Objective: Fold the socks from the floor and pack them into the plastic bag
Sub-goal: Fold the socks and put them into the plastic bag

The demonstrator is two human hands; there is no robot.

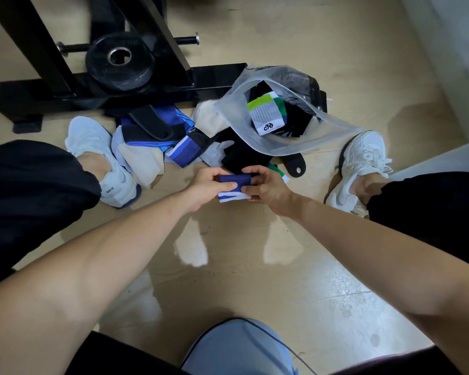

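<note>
Now 2 hands (205,186) (267,189) pinch 1 folded sock (234,180).

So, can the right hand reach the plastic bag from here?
Probably yes: the plastic bag lies just beyond the right hand with only loose socks between, though it and the left hand both grip the blue sock.

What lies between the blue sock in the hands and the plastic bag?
Head view: black fabric from the loose pile fills that stretch, running from the blue sock, gripped by left hand and right hand, to the plastic bag.
</note>
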